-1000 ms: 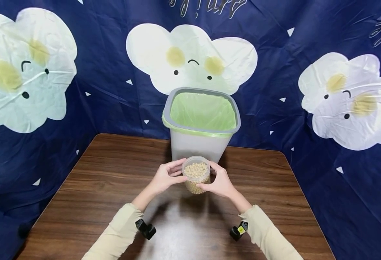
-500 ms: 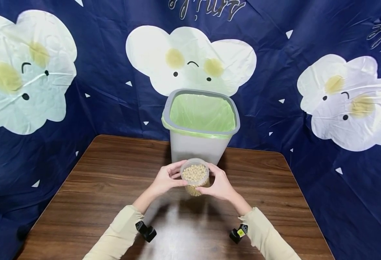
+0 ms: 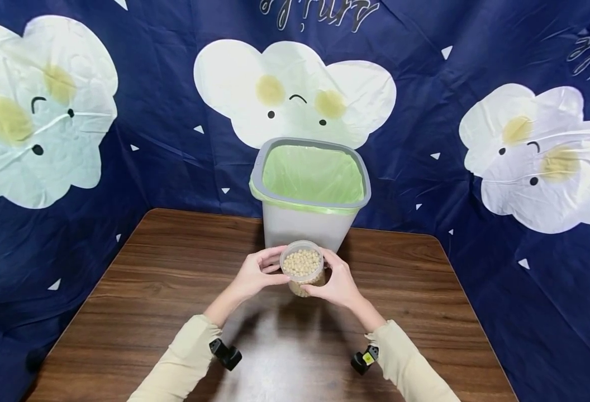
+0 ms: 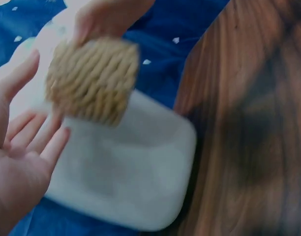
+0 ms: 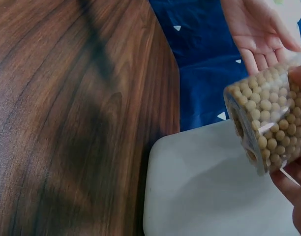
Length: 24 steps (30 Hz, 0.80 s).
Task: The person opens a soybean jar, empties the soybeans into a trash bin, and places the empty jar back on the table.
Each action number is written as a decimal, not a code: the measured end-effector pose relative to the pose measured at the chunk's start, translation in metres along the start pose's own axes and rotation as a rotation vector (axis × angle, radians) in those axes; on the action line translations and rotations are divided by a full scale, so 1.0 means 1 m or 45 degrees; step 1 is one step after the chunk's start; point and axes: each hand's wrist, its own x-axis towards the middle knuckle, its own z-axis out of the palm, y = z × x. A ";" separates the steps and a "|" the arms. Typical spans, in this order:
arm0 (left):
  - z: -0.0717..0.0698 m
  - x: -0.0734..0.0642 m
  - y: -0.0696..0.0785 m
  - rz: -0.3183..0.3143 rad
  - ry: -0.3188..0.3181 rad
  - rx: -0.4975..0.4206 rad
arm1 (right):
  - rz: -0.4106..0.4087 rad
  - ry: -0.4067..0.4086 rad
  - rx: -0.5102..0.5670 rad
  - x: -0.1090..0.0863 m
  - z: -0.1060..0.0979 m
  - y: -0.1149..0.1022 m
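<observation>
A clear jar [image 3: 302, 263] packed with small round beige beans is held up in front of the bin, above the table. My left hand [image 3: 256, 273] has its thumb and index finger on the left side of the rim, while its other fingers stretch out behind. The right hand [image 3: 339, 283] grips the jar's right side, thumb across the near face. In the right wrist view the beans press against the jar's [image 5: 273, 118] clear wall. The left wrist view is blurred, with the left palm [image 4: 22, 172] facing the jar [image 4: 94, 81]. Whether a lid covers the top cannot be told.
Behind the jar stands a light grey bin [image 3: 300, 223] with a grey rim and a green liner bag. The brown wooden table [image 3: 184, 268] extends to both sides. A dark blue cloth [image 3: 415, 84] with white clouds hangs at the back and sides.
Both hands keep hold of the jar. It dips a little, then rises slightly, staying in front of the bin. The head view shifts slightly too.
</observation>
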 end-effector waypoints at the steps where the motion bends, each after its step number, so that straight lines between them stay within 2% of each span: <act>1: -0.003 0.000 0.001 0.004 -0.026 -0.009 | 0.015 -0.022 0.027 -0.001 -0.001 0.000; 5: -0.009 0.001 0.000 0.026 -0.129 -0.038 | 0.073 -0.119 0.108 -0.004 -0.004 -0.005; 8: -0.008 -0.001 -0.002 0.035 -0.197 -0.072 | 0.053 -0.164 0.116 -0.004 -0.009 -0.020; 10: -0.005 -0.003 -0.004 0.047 -0.199 -0.084 | 0.032 -0.171 0.104 -0.004 -0.011 -0.031; 13: 0.002 -0.006 -0.004 0.065 -0.112 -0.053 | 0.007 -0.133 0.080 -0.003 -0.014 -0.042; 17: 0.012 -0.007 -0.003 0.097 0.058 0.006 | 0.021 -0.060 0.059 -0.003 -0.013 -0.046; 19: 0.019 -0.008 0.004 0.105 0.136 0.010 | 0.040 -0.032 0.058 -0.002 -0.012 -0.046; 22: 0.026 -0.009 0.006 0.109 0.224 -0.029 | 0.048 0.009 0.036 -0.002 -0.006 -0.028; 24: 0.028 -0.009 0.007 0.073 0.248 -0.024 | 0.044 0.021 0.024 -0.002 -0.003 -0.017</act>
